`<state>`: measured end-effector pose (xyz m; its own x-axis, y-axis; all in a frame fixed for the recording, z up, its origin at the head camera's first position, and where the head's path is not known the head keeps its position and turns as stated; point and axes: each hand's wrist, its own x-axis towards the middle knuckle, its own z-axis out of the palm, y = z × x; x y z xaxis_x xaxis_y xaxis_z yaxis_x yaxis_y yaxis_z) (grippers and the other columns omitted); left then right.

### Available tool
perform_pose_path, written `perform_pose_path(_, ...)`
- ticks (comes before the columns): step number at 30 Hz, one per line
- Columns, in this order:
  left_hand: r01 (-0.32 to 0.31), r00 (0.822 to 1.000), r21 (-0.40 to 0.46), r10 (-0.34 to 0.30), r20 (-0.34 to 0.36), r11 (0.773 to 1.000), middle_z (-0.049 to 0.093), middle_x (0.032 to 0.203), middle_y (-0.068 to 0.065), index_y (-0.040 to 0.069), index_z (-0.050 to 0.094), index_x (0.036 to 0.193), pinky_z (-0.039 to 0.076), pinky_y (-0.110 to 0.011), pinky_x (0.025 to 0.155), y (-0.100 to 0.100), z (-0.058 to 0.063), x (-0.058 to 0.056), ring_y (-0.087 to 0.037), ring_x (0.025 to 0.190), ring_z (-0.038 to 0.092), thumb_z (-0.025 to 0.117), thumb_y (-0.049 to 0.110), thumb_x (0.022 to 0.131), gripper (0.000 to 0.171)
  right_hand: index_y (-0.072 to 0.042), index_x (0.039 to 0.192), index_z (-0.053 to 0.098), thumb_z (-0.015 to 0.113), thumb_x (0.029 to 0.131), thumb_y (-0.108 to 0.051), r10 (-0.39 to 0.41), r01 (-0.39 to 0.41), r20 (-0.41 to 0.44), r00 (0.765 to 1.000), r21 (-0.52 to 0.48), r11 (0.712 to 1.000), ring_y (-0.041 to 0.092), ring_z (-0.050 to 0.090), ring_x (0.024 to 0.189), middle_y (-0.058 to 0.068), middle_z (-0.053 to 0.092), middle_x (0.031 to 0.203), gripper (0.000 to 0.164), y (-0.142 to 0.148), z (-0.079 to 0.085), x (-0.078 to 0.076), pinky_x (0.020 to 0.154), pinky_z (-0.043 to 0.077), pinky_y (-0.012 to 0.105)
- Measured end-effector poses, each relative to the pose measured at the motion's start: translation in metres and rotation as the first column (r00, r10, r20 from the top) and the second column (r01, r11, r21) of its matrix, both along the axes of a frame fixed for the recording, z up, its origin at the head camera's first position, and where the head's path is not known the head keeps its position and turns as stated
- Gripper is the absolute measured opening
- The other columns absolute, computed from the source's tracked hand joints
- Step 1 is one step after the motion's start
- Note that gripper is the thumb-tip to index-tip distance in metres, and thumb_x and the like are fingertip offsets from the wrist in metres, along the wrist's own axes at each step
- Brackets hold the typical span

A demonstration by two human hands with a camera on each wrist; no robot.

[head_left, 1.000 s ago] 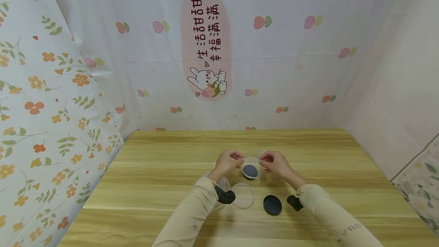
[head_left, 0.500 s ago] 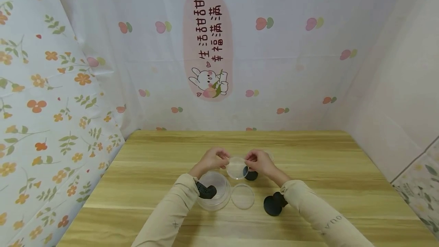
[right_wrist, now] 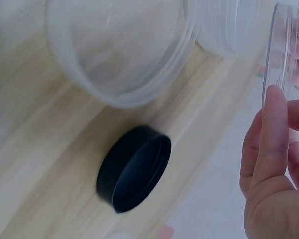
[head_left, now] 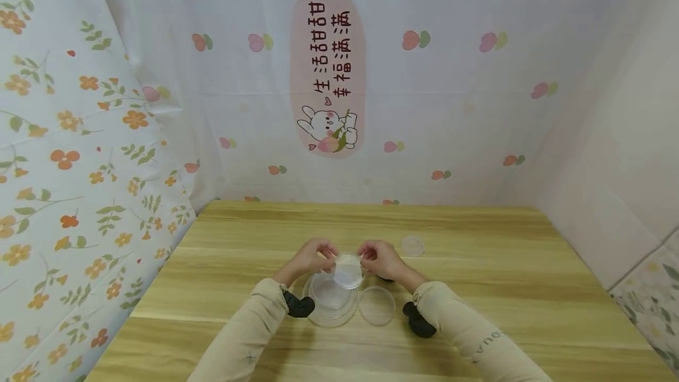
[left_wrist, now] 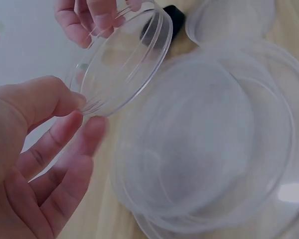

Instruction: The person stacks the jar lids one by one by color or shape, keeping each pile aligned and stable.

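A clear, shallow petri dish [head_left: 348,274] is held up between both hands, tilted, over the back edge of a stack of larger clear round dishes [head_left: 325,317]. My left hand [head_left: 317,256] pinches its left rim with thumb and fingertips. On the opposite rim, my right hand [head_left: 383,259] grips it the same way. In the left wrist view the held dish [left_wrist: 122,67] shows doubled rims, and the stack lies below it. Another clear round dish [head_left: 377,306] lies flat to the right of the stack.
A small clear disc [head_left: 412,246] lies farther back on the wooden table [head_left: 477,234]. One round black lid [right_wrist: 133,169] rests on the wood in the right wrist view. Another black lid [head_left: 422,329] sits near the right sleeve, partly covered by the wrist camera. Patterned cloth hangs behind.
Both hands have moved left with the petri dish, from over a dark round lid to the back of the dish stack. The small disc at the back has come into full view.
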<state>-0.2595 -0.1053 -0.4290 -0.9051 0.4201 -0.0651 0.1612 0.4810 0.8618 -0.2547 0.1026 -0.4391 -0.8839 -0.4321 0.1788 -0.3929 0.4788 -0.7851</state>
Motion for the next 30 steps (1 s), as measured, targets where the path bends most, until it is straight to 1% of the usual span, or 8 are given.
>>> perform_pose_path(4,0.008,1.0,0.01,-0.008,0.014,1.0,0.055,0.078,-0.007,-0.004,0.059,0.096,0.043,-0.026,0.051,-0.009,-0.006,0.004,-0.015,0.062,0.056,0.059,-0.001,0.077,0.019,0.008,0.084,0.06,0.057,0.075,0.008,0.004,-0.004,-0.001,1.0,0.009,1.0,0.013,0.052,0.06,0.006,0.055,0.07,0.01,-0.008,-0.003,0.001,0.049,0.047,0.02)
perform_pose_path(7,0.011,1.0,0.033,-0.012,0.021,0.999,0.055,0.078,-0.008,-0.004,0.059,0.097,0.042,-0.025,0.051,-0.014,-0.009,0.007,-0.015,0.063,0.055,0.059,-0.002,0.077,0.019,0.009,0.083,0.062,0.058,0.075,0.008,0.013,-0.013,0.025,1.0,-0.009,1.0,0.013,0.053,0.06,0.006,0.056,0.07,0.009,-0.013,-0.004,0.001,0.049,0.048,0.021)
perform_pose_path(15,-0.006,1.0,0.034,0.006,-0.018,0.999,0.055,0.077,-0.007,-0.004,0.06,0.095,0.042,-0.024,0.053,-0.026,-0.014,0.012,-0.013,0.065,0.05,0.059,-0.004,0.076,0.02,0.009,0.084,0.063,0.058,0.076,0.008,0.035,-0.033,0.068,0.997,-0.023,0.999,0.01,0.051,0.058,0.006,0.056,0.07,0.01,-0.024,-0.007,0.002,0.048,0.047,0.02)
perform_pose_path(21,-0.016,0.999,0.048,0.017,-0.033,0.999,0.055,0.079,-0.011,-0.007,0.06,0.096,0.042,-0.024,0.051,-0.032,-0.018,0.015,-0.013,0.063,0.048,0.057,-0.007,0.074,0.021,0.006,0.084,0.063,0.06,0.077,0.005,0.066,-0.056,0.151,0.986,-0.064,0.996,0.015,0.055,0.058,0.008,0.057,0.071,0.008,-0.03,-0.011,0.001,0.052,0.05,0.025)
perform_pose_path(22,-0.019,0.999,0.048,0.021,-0.039,0.999,0.056,0.079,-0.012,-0.007,0.06,0.096,0.042,-0.024,0.051,-0.032,-0.018,0.015,-0.013,0.064,0.048,0.057,-0.007,0.074,0.022,0.006,0.084,0.063,0.06,0.077,0.005,0.072,-0.061,0.154,0.985,-0.072,0.996,0.016,0.056,0.059,0.008,0.057,0.071,0.007,-0.03,-0.011,0.001,0.052,0.05,0.025)
perform_pose_path(25,-0.042,0.998,0.045,0.044,-0.035,0.998,0.055,0.079,-0.009,-0.006,0.061,0.096,0.043,-0.024,0.051,-0.034,-0.02,0.016,-0.014,0.066,0.048,0.057,-0.006,0.073,0.023,0.002,0.081,0.064,0.062,0.078,-0.001,0.111,-0.101,0.109,0.988,-0.094,0.99,0.014,0.055,0.057,0.004,0.056,0.069,0.005,-0.03,-0.017,-0.001,0.05,0.05,0.023)
perform_pose_path(29,-0.067,0.998,0.041,0.068,-0.007,0.997,0.054,0.078,-0.006,-0.003,0.062,0.097,0.041,-0.023,0.05,-0.034,-0.022,0.016,-0.014,0.065,0.047,0.057,-0.005,0.074,0.023,0.002,0.082,0.064,0.063,0.078,-0.001,0.092,-0.084,0.112,0.989,-0.073,0.994,0.015,0.056,0.057,0.005,0.057,0.069,0.005,-0.032,-0.017,-0.001,0.05,0.05,0.023)
perform_pose_path(30,-0.071,0.997,0.041,0.072,-0.004,0.997,0.054,0.078,-0.005,-0.003,0.062,0.096,0.04,-0.023,0.05,-0.034,-0.023,0.016,-0.014,0.065,0.046,0.057,-0.005,0.075,0.023,0.004,0.082,0.063,0.062,0.076,0.003,0.065,-0.057,0.15,0.987,-0.057,0.997,0.017,0.057,0.058,0.008,0.057,0.07,0.006,-0.033,-0.014,0.002,0.051,0.05,0.025)
